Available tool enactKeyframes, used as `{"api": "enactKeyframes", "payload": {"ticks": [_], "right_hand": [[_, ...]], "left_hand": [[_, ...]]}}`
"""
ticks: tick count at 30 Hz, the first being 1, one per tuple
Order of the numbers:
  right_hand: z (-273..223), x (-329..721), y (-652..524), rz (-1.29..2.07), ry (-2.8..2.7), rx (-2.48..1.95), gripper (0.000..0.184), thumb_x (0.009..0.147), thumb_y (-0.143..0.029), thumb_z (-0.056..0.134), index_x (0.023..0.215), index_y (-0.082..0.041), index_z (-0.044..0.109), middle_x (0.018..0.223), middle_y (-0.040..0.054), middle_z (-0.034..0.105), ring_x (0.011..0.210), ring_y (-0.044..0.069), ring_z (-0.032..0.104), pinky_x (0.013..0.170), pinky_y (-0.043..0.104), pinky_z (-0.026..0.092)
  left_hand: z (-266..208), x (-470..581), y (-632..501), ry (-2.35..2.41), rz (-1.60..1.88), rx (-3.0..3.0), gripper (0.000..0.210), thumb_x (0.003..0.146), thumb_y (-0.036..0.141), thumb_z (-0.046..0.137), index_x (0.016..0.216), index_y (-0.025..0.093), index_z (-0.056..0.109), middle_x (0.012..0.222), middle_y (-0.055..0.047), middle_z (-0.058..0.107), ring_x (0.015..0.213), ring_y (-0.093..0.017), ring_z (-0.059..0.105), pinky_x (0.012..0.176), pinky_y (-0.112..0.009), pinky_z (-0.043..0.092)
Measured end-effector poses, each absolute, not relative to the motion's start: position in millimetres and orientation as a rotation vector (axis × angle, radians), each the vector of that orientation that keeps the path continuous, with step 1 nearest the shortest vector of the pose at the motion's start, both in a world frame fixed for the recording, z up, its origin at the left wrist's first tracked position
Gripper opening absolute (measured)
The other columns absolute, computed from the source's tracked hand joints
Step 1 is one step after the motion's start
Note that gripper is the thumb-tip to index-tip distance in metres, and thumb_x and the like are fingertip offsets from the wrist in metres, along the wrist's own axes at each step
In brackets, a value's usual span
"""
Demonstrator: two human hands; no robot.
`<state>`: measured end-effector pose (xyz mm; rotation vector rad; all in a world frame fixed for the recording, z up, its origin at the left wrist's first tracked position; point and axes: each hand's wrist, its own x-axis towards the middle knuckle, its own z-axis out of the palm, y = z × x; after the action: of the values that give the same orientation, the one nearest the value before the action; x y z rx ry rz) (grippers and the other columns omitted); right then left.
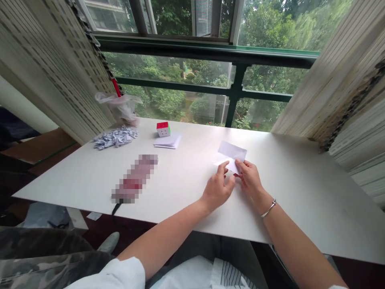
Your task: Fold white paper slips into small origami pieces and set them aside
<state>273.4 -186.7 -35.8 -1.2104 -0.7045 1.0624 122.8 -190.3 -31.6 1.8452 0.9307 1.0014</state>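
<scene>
A small white sheet of paper [232, 151], creased across, is tilted up above the white table [183, 188]. Thumb and fingers of my right hand [252, 180] pinch its lower right edge; a bracelet circles that wrist. My left hand [217, 189] is at the paper's lower left corner, fingers curved and apart. Its fingertips are close to the sheet, and whether they touch it is unclear. Further left lies a short stack of white paper [169, 142], with a red-topped puzzle cube [163, 129] resting on its back edge.
At the table's far left is a heap of small folded paper pieces [116, 137], with a clear plastic bag [123, 107] behind it. A blurred-out pinkish object [135, 178] with a black strap lies front left. Curtains [313, 84] flank the window. Camouflage cloth [45, 257] shows lower left.
</scene>
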Motion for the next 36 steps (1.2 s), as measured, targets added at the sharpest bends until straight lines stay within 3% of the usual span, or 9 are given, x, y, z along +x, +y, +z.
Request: {"api": "enactKeyframes", "payload": {"ticks": [3, 6, 8, 10, 13, 23, 30, 33, 36], "right_hand": [[-36.2, 277.6, -185.1, 1.083, -0.710, -1.235, 0.035, 0.066, -0.047, 0.077, 0.082, -0.017, 0.067, 0.076, 0.0020, 0.067, 0.063, 0.012, 0.059, 0.045, 0.020, 0.050], [-35.6, 280.2, -184.2, 1.125, -0.752, -1.239, 0.035, 0.066, -0.046, 0.078, 0.082, -0.017, 0.067, 0.077, 0.0033, 0.067, 0.063, 0.013, 0.060, 0.043, 0.020, 0.051], [-34.7, 280.8, -184.3, 1.156, -0.770, -1.236, 0.035, 0.065, -0.044, 0.078, 0.083, -0.017, 0.068, 0.077, 0.0034, 0.068, 0.063, 0.013, 0.061, 0.042, 0.020, 0.051], [-33.5, 281.0, -185.0, 1.174, -0.784, -1.215, 0.036, 0.065, -0.041, 0.078, 0.090, -0.018, 0.068, 0.081, 0.0026, 0.069, 0.062, 0.012, 0.061, 0.041, 0.020, 0.050], [-30.4, 281.4, -186.9, 1.199, -0.791, -1.157, 0.037, 0.064, -0.035, 0.077, 0.096, -0.020, 0.068, 0.081, 0.0002, 0.068, 0.058, 0.011, 0.058, 0.040, 0.020, 0.048], [-22.5, 282.1, -192.7, 1.241, -0.867, -1.114, 0.015, 0.062, -0.019, 0.068, 0.077, -0.019, 0.071, 0.076, -0.0001, 0.063, 0.059, 0.009, 0.054, 0.049, 0.020, 0.048], [-18.3, 287.8, -194.4, 1.260, -1.045, -1.143, 0.033, 0.068, -0.020, 0.056, 0.096, -0.020, 0.073, 0.094, 0.0038, 0.068, 0.078, 0.016, 0.062, 0.065, 0.029, 0.058], [-16.7, 288.4, -195.3, 1.275, -0.986, -1.156, 0.039, 0.077, -0.034, 0.060, 0.114, -0.022, 0.067, 0.093, 0.0039, 0.067, 0.075, 0.017, 0.063, 0.059, 0.031, 0.059], [-19.5, 285.9, -194.7, 1.256, -1.021, -1.251, 0.042, 0.075, -0.044, 0.071, 0.109, -0.019, 0.067, 0.086, 0.0045, 0.067, 0.070, 0.016, 0.064, 0.052, 0.027, 0.056]], "left_hand": [[-20.7, 113.6, -166.8, 0.979, 1.121, 1.497, 0.054, 0.089, 0.043, 0.055, 0.134, 0.021, 0.037, 0.089, -0.005, 0.069, 0.083, -0.018, 0.068, 0.078, -0.033, 0.056], [-12.5, 106.8, -137.8, 0.977, 1.004, 1.235, 0.059, 0.078, 0.043, 0.069, 0.126, 0.018, 0.045, 0.087, -0.006, 0.068, 0.078, -0.018, 0.067, 0.065, -0.030, 0.058], [-11.4, 104.9, -123.6, 0.893, 0.862, 1.190, 0.046, 0.073, 0.038, 0.074, 0.110, 0.015, 0.057, 0.086, -0.007, 0.069, 0.072, -0.017, 0.065, 0.058, -0.027, 0.057], [-13.5, 104.4, -116.4, 0.834, 0.820, 1.166, 0.034, 0.071, 0.033, 0.075, 0.096, 0.013, 0.062, 0.083, -0.006, 0.067, 0.067, -0.013, 0.063, 0.055, -0.024, 0.055], [-19.0, 103.7, -115.6, 0.777, 0.820, 1.109, 0.031, 0.071, 0.033, 0.074, 0.095, 0.016, 0.064, 0.083, -0.003, 0.066, 0.069, -0.013, 0.063, 0.054, -0.024, 0.056], [-18.4, 96.3, -122.5, 0.685, 0.882, 1.071, 0.021, 0.078, 0.033, 0.059, 0.081, 0.013, 0.065, 0.076, -0.003, 0.057, 0.064, -0.013, 0.058, 0.053, -0.029, 0.057], [-24.5, 96.5, -121.8, 0.724, 0.900, 1.246, 0.034, 0.068, 0.030, 0.077, 0.094, 0.015, 0.061, 0.091, -0.003, 0.058, 0.077, -0.014, 0.060, 0.056, -0.027, 0.059], [-25.5, 97.9, -121.9, 0.727, 0.918, 1.270, 0.038, 0.069, 0.030, 0.077, 0.100, 0.016, 0.061, 0.089, -0.003, 0.059, 0.077, -0.014, 0.060, 0.055, -0.028, 0.060], [-25.0, 100.0, -123.7, 0.725, 0.919, 1.274, 0.044, 0.071, 0.031, 0.076, 0.109, 0.016, 0.059, 0.087, -0.003, 0.061, 0.074, -0.014, 0.061, 0.055, -0.027, 0.060]]}}
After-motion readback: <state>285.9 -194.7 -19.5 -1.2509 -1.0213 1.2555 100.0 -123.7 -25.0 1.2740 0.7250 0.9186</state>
